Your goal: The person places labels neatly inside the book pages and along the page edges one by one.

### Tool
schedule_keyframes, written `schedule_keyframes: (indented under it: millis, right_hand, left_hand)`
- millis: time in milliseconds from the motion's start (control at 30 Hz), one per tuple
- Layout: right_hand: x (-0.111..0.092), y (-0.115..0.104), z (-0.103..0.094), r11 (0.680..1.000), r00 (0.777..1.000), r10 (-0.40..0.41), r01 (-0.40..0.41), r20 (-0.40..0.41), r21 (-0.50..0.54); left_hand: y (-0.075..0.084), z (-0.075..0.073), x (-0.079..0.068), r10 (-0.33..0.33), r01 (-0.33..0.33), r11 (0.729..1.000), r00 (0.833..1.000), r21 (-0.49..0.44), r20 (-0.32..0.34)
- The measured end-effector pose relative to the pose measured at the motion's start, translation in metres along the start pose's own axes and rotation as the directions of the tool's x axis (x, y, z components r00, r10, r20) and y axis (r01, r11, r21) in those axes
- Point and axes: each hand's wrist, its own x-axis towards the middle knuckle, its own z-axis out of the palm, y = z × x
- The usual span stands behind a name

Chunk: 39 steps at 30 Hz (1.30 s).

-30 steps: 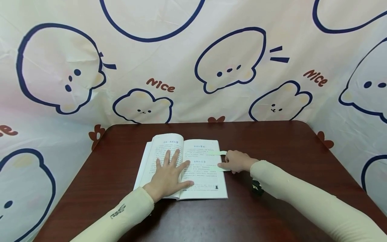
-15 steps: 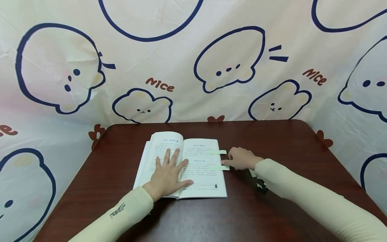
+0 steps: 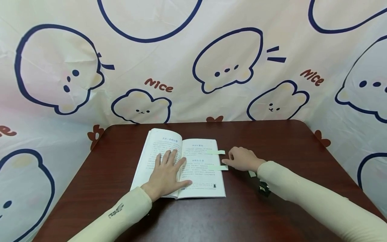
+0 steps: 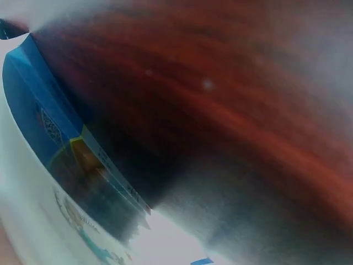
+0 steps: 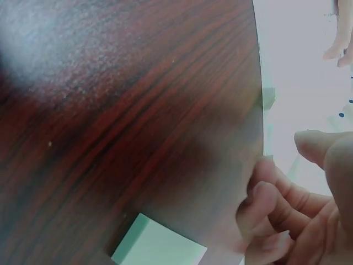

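Observation:
An open book (image 3: 199,188) lies on the table, its pages printed with text. My left hand (image 3: 164,178) rests on the left page near the fold, fingers spread and slightly bent. Two pale green sticky tabs, an upper one (image 3: 221,152) and a lower one (image 3: 223,168), stick out past the right page's edge. Just right of these tabs is my right hand (image 3: 242,158), its fingers loosely curled. In the right wrist view, the thumb (image 5: 311,146) stands apart from the fingers with nothing between them. A pale green sticky note pad (image 5: 160,243) lies on the table nearby.
The dark reddish-brown wooden table (image 3: 121,144) has a cartoon-print cloth (image 3: 187,101) hanging behind it and at both sides. In the left wrist view, the book's blue spine (image 4: 52,96) faces the tabletop. A dark device (image 3: 264,189) shows under the right sleeve.
My right hand has drawn back rightward from the sticky tabs, which stay on the page. The sticky note pad shows beneath the wrist. The left-hand pages have shifted slightly under my left hand.

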Motion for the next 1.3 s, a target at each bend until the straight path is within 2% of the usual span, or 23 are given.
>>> schedule_keyframes:
  millis: [133,267,433,667,867,1100,1300]
  right_hand:
    - [-0.002,0.000,0.002,1.000,0.999,-0.016,0.017,-0.052,0.024]
    - [-0.004,-0.001,0.001,0.999,0.997,-0.018,0.020,-0.069,0.036]
    - [-0.006,-0.005,-0.001,0.999,0.997,-0.025,0.028,-0.067,0.039]
    - [-0.009,-0.009,-0.003,0.998,0.997,-0.041,0.043,-0.069,0.040]
    - [-0.012,-0.010,0.000,0.998,0.998,-0.041,0.043,-0.058,0.037]
    - [-0.017,-0.008,0.001,0.998,0.997,-0.041,0.044,-0.066,0.044]
    - [-0.019,-0.005,0.002,0.998,0.996,-0.041,0.045,-0.073,0.045]
  left_hand:
    - [0.001,0.002,-0.002,0.019,-0.018,1.000,0.998,0.020,-0.061]
    - [0.002,0.003,-0.003,0.045,-0.038,0.998,0.991,0.055,-0.128]
    - [0.004,0.003,-0.005,0.059,-0.047,0.996,0.985,0.077,-0.159]
    - [0.006,-0.001,-0.007,0.044,-0.036,0.998,0.988,0.054,-0.150]
    - [0.010,-0.008,-0.013,0.016,-0.016,1.000,0.995,0.007,-0.094]
    - [0.016,-0.014,-0.022,0.039,-0.038,0.999,0.998,0.018,-0.056]
    - [0.020,-0.017,-0.027,0.064,-0.065,0.998,0.997,-0.021,-0.044]
